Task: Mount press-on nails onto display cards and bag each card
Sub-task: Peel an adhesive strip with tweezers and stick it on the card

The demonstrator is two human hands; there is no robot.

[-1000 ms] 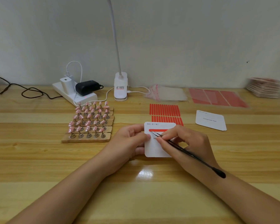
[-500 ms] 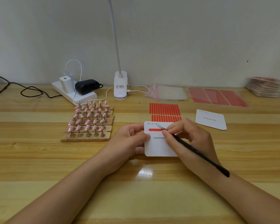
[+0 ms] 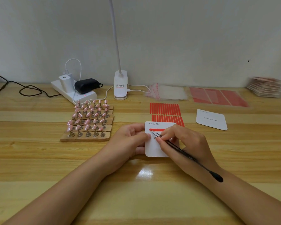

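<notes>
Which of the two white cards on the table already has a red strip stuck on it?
The card held by the left hand, where the right hand works with tweezers. The other card, lying alone to the right, has none.

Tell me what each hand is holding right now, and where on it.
The left hand grips the white display card by its left edge. The right hand pinches the black tweezers near their tips, which touch the red strip.
</notes>
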